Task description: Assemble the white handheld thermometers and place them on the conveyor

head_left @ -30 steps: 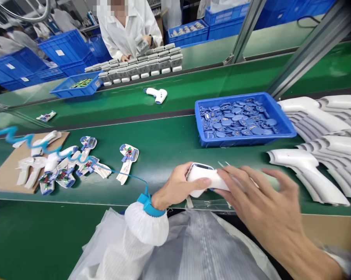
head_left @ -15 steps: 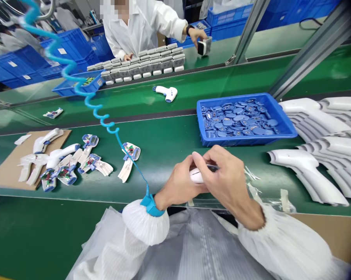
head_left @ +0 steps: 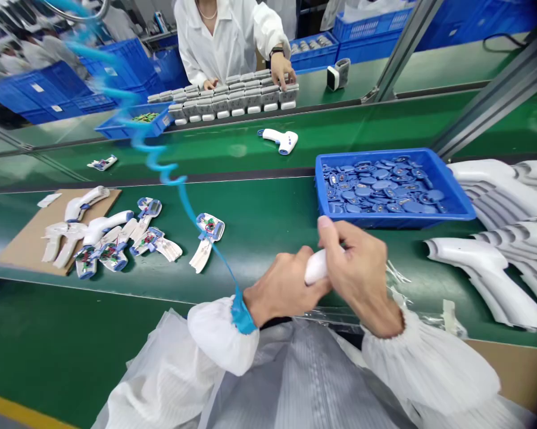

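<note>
Sits at 5 o'clock in the view, held between both hands: a white plastic thermometer housing [head_left: 315,267], with only its rounded end showing. Grip: clenched on the housing, with the left hand [head_left: 283,292] wrapped beneath and the right hand [head_left: 356,268] clasping from above, one digit lifted clear. Differs from half a second ago: housing tilted more upright, less of it covered by the right hand.

Runs from the left wrist: a blue wrist strap [head_left: 240,313] with a coiled cord [head_left: 189,217], passing just beside a populated circuit-board half [head_left: 209,227]. Lie at 3 o'clock: stacked white housing shells [head_left: 485,265]. Stands at 2 o'clock: a blue tray [head_left: 384,221] of blue oval parts [head_left: 380,193]. Shows no legible brand, label or writing.
</note>
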{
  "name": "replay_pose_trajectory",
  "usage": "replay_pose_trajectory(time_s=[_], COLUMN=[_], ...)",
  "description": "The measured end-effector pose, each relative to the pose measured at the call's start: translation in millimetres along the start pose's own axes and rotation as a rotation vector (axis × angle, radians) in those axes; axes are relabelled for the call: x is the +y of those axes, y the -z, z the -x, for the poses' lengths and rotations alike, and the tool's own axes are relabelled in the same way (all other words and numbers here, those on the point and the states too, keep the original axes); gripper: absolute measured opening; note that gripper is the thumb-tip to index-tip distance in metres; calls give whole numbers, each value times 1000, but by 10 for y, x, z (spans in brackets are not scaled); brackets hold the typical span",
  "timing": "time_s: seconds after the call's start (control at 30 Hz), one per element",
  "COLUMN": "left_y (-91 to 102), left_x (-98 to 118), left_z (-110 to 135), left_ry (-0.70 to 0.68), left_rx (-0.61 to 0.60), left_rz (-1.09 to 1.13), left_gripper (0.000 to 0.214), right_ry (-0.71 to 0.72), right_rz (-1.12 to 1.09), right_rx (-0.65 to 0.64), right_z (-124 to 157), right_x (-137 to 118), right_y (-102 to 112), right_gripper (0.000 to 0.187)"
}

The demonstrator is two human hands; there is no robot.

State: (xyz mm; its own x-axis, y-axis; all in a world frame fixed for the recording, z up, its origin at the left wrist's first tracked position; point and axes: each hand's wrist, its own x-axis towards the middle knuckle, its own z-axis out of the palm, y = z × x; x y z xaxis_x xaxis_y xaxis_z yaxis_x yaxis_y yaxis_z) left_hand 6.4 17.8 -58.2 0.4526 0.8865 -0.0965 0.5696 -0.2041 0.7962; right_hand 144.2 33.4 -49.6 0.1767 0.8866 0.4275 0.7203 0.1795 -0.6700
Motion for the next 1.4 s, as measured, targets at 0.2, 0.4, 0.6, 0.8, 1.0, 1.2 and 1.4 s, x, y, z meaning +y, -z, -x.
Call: replay_pose_trajectory(time_s=[0.2, 0.4, 0.6, 0.8, 1.0, 1.2, 1.4], left_y=[7, 569, 448, 523, 608, 410, 361], left_x=[-66, -203, -151, -195, -233, 99, 190], left_z=[140, 337, 118, 11, 25, -13, -43], left_ry=[-1, 60, -133, 159, 263, 138, 60], left_rx=[40, 146, 61, 182, 321, 208, 86], left_rz=[-113, -216, -824, -258, 680, 241, 238], left_gripper=[35, 32, 27, 26, 44, 29, 25], right_ry=[48, 225, 310, 190, 10, -406, -280], right_rz=[-34, 133, 182, 191, -41, -618, -586], right_rx=[-165, -366, -566, -494, -471, -512, -321], right_z=[-71, -1047, -1549, -1592, -1104, -341, -102], right_x=[-4, 615, 1069, 1007, 590, 95, 37], right_y=[70, 344, 15, 33, 523, 555, 370], right_gripper=[61, 20, 18, 20, 24, 52, 37])
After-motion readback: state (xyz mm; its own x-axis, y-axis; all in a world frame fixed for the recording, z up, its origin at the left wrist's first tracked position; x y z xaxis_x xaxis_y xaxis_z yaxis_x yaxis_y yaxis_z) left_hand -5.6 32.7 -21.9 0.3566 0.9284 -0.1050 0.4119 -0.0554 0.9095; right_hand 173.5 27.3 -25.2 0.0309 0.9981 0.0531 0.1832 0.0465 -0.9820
